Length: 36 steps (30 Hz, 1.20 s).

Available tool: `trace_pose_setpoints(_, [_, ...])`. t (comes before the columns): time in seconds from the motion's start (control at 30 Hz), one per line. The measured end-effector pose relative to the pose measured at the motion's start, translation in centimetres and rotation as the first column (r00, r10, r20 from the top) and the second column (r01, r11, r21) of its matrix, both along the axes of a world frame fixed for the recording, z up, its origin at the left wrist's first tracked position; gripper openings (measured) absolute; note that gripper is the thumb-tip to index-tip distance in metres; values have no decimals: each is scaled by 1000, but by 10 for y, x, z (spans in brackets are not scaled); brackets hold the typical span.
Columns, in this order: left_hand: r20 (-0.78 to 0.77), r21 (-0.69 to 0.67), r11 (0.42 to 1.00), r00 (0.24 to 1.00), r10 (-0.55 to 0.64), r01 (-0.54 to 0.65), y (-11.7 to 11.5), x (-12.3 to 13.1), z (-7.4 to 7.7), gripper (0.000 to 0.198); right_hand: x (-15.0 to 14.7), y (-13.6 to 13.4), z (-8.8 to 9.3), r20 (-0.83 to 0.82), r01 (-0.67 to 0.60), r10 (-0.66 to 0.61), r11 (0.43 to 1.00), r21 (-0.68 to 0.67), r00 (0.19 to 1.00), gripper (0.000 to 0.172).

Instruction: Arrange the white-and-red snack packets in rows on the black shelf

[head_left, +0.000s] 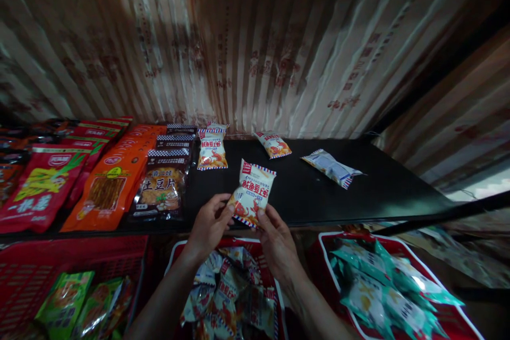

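Observation:
Both hands hold one small white snack bag (253, 191) with red lettering and striped ends, upright before the black shelf (319, 203). My left hand (209, 226) pinches its lower left corner, and my right hand (279, 239) grips the lower right. Behind it on the shelf, a matching snack bag (212, 150) stands in front of another one. A further bag (274, 144) leans at the back, and one more bag (332, 166) lies with its plain side up. Below my hands, a red basket (282, 312) is heaped with the same kind of bag.
Left on the shelf are dark potato-chip packets (161, 183), orange packets (105, 188) and red packets (37, 186). A red basket (115, 244) with green packets stands lower left, another basket (324, 249) with teal bags lower right. A pleated curtain (255, 48) hangs behind.

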State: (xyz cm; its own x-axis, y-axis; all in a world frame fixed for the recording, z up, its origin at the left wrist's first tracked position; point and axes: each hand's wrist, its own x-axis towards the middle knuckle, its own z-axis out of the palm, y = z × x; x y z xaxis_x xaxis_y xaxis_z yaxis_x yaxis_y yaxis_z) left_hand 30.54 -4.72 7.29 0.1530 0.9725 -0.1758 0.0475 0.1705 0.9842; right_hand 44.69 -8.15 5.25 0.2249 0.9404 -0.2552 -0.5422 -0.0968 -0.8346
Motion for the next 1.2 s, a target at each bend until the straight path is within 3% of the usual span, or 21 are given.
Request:
trace_pose_setpoints(0.23, [-26, 60, 997, 999, 44, -42, 8, 1, -15, 33, -1, 10, -9, 112, 44, -45, 999, 9, 993, 39])
trace_pose_setpoints(0.37, [-93, 119, 990, 992, 80, -69, 11, -1, -14, 28, -4, 19, -9, 132, 81, -81, 997, 9, 988, 40])
trace_pose_setpoints(0.57, [-102, 188, 972, 982, 158, -137, 17, -13, -11, 31, -14, 40, 3, 189, -14, 8, 999, 32, 982, 41])
trace_pose_setpoints(0.77, [-58, 256, 939, 966, 253, -230, 29, -21, -24, 56, -29, 83, 14, 317, -165, 123, 980, 110, 940, 41])
trace_pose_setpoints(1.0, [-80, 231, 943, 961, 264, -240, 40, -23, -27, 57, -41, 117, 3, 388, -176, 114, 976, 128, 915, 37])
trace_pose_setpoints(1.2, [-109, 243, 941, 957, 269, -237, 50, -26, -45, 58, -45, 136, -13, 423, -187, 133, 978, 89, 897, 42])
